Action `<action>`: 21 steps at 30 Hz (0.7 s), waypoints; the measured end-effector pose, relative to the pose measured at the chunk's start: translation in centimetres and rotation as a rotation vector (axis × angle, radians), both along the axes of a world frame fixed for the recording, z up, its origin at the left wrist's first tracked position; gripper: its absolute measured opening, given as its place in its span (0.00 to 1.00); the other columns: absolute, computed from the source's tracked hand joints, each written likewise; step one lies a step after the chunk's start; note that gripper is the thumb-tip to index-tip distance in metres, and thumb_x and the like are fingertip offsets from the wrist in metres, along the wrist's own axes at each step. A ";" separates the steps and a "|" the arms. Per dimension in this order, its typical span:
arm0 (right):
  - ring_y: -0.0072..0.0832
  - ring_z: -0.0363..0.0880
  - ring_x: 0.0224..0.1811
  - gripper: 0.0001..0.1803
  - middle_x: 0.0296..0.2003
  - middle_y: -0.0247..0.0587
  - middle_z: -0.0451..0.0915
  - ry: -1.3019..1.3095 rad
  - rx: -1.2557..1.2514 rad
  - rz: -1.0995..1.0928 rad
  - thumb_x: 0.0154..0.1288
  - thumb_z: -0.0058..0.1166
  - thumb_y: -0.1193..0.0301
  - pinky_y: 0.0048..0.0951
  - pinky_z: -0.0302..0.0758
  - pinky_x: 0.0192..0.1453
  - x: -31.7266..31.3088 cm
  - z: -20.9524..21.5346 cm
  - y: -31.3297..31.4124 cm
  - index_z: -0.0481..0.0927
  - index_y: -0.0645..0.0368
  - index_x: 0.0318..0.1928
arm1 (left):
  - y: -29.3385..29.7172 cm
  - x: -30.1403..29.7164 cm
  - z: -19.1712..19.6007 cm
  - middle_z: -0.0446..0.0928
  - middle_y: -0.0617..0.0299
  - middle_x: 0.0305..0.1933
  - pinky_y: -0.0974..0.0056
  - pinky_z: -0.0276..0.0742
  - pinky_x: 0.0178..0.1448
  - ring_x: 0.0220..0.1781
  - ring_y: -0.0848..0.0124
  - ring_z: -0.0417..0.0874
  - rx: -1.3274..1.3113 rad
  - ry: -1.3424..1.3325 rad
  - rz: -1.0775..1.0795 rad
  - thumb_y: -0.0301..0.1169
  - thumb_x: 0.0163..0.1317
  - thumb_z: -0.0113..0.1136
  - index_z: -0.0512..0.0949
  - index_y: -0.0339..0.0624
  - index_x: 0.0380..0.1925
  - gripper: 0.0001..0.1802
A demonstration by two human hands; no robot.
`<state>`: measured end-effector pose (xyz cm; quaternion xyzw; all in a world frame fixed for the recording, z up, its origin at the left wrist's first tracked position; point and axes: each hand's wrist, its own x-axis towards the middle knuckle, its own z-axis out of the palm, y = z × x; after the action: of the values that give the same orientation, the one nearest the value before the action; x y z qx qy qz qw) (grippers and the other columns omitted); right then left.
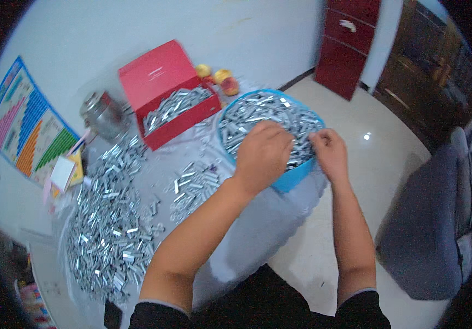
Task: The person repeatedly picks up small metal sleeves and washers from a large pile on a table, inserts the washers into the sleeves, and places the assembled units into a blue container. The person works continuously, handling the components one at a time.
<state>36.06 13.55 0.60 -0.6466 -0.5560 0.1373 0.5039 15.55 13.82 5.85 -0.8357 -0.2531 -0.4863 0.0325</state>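
Observation:
A blue plastic basin (293, 178) stands at the table's right edge, heaped with small silvery metal pieces (255, 109). My left hand (264, 152) is over the near side of the heap, its fingers curled together and bent down; what lies under them is hidden. At the basin's right rim, my right hand (330, 152) has thumb and fingers drawn together. Anything between those fingertips is too small to make out. A loose patch of similar pieces (196, 183) lies on the table left of the basin, beyond my left forearm.
A large pile of metal pieces (107, 230) covers the table's left side. Behind stand an open red box (184, 123) holding more pieces, a metal canister (104, 115) and yellow-red round objects (226, 82). A grey upholstered seat (422, 230) stands on the floor at right.

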 end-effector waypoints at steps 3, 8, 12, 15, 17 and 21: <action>0.26 0.75 0.26 0.15 0.24 0.39 0.79 0.001 0.011 -0.031 0.63 0.62 0.62 0.30 0.73 0.34 -0.7 -0.1 -0.2 0.81 0.64 0.35 | -1.4 -1.2 -0.5 0.82 0.53 0.36 0.54 0.76 0.54 0.44 0.56 0.82 -0.091 -0.066 -0.008 0.27 0.53 0.65 0.82 0.37 0.31 0.06; 0.17 0.69 0.23 0.09 0.21 0.32 0.75 0.030 0.121 -0.104 0.64 0.60 0.68 0.24 0.68 0.29 -5.5 2.9 -2.5 0.79 0.61 0.33 | -3.6 -4.4 -2.4 0.82 0.55 0.38 0.55 0.75 0.53 0.46 0.56 0.81 -0.270 -0.034 0.114 0.31 0.56 0.65 0.83 0.41 0.33 0.07; 0.18 0.69 0.21 0.08 0.20 0.34 0.74 -0.005 0.184 0.068 0.63 0.62 0.70 0.24 0.67 0.26 -9.5 3.3 -3.8 0.79 0.61 0.33 | -4.9 -7.2 -3.5 0.82 0.54 0.40 0.55 0.76 0.53 0.47 0.55 0.81 -0.335 -0.067 0.172 0.30 0.56 0.65 0.83 0.40 0.34 0.07; 0.22 0.72 0.21 0.07 0.21 0.38 0.75 -0.014 0.178 0.245 0.63 0.61 0.70 0.26 0.69 0.27 -12.5 2.6 -4.4 0.79 0.61 0.33 | -6.0 -10.3 -4.3 0.83 0.53 0.40 0.56 0.76 0.53 0.46 0.56 0.82 -0.378 -0.102 0.245 0.30 0.56 0.65 0.84 0.40 0.35 0.08; 0.27 0.75 0.23 0.07 0.23 0.40 0.77 0.004 0.119 0.357 0.62 0.61 0.71 0.29 0.71 0.29 -15.3 2.2 -4.9 0.79 0.61 0.33 | -6.8 -12.8 -4.6 0.83 0.53 0.40 0.56 0.76 0.53 0.46 0.56 0.83 -0.445 -0.144 0.303 0.29 0.56 0.65 0.84 0.40 0.36 0.08; 0.38 0.80 0.29 0.07 0.30 0.44 0.80 -0.145 0.078 0.557 0.61 0.62 0.70 0.36 0.75 0.34 -19.6 0.1 -4.2 0.80 0.60 0.35 | -7.9 -17.4 -4.8 0.84 0.53 0.39 0.60 0.76 0.52 0.44 0.60 0.84 -0.556 -0.285 0.445 0.28 0.57 0.65 0.85 0.39 0.36 0.08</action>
<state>16.45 9.35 0.69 -0.4571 -0.7518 0.2023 0.4301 -1.82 5.94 1.03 -0.6615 -0.5525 -0.4913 -0.1260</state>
